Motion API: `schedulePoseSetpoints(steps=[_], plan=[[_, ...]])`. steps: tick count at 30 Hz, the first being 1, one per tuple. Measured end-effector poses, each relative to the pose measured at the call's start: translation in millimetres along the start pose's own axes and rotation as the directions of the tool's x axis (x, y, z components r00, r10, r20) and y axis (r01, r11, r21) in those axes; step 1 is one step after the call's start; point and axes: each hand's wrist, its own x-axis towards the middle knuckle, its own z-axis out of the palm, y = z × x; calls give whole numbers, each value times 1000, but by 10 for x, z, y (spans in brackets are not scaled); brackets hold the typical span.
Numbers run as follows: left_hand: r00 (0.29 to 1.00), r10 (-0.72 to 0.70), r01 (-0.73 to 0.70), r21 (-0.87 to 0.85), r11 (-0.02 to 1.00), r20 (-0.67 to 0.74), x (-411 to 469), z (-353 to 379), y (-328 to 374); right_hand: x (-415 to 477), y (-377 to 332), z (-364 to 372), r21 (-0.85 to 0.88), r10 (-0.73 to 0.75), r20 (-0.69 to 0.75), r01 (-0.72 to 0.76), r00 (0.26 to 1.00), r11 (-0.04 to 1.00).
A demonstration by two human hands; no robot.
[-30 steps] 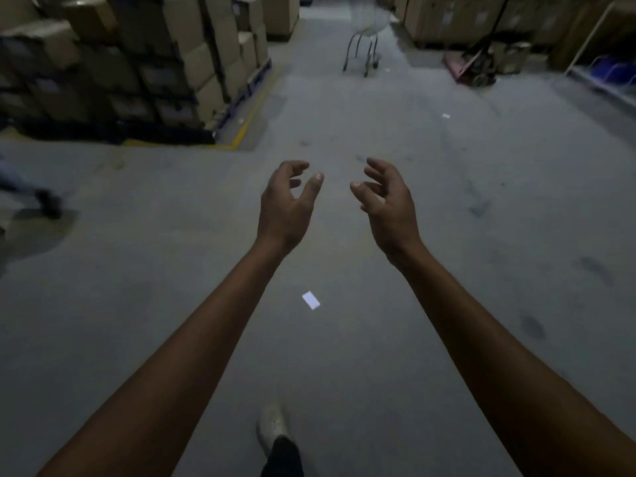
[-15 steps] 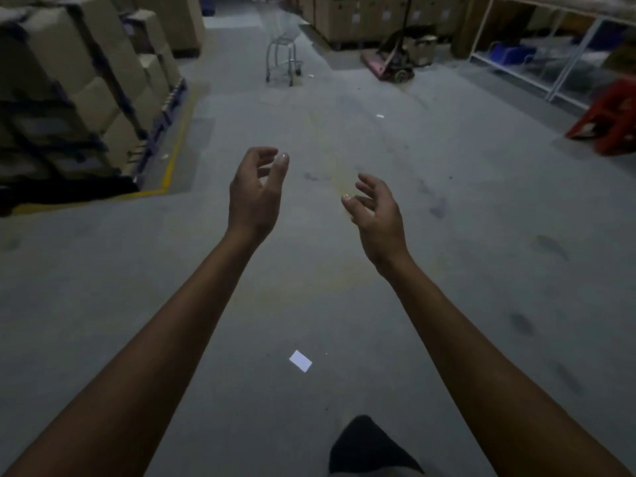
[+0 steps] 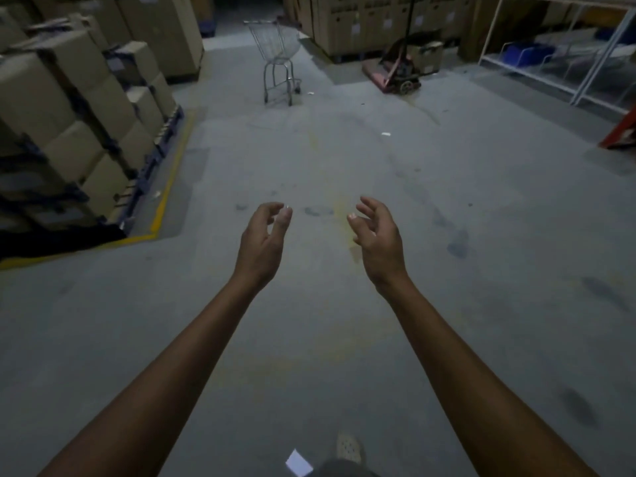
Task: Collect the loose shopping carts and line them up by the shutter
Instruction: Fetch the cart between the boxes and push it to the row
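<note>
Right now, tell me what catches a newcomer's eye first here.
The left hand and right hand reach forward, empty, fingers loosely curled. Far ahead a lone shopping cart stands in the aisle, stacked cardboard boxes on its left.

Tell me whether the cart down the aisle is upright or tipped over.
Upright: the cart stands on its wheels, with its basket level on top of the frame.

Light was dim and bluish overall, floor (image 3: 344, 149) lit evenly grey, deep shadow pooled beneath the stacked boxes (image 3: 69, 108) at left, frame edges bowed by wide-angle distortion, corners darkened, distant shopping cart (image 3: 278, 46) rendered soft and grainy.
</note>
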Motion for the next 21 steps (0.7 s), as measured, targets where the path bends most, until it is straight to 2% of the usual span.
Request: schedulePoseSetpoints(steps=[6,11,16,21], plan=[[983,-184,184,-29,983,-16,561,370,-553,1055,109,185,-25,-12,68,14,998,1000],[958,-284,285,-40,958,28,1032,825,-1035,1531,735,216,-93,101,63,-95,993,991],[954,-292,297,-97,950,62,1845,1375,-1426,2133,1437,105,-211,228,43,-214,973,954],[965,-254,261,-203,944,59,3203,1908,-1599,3018,1997,44,-274,323,19,-305,946,912]])
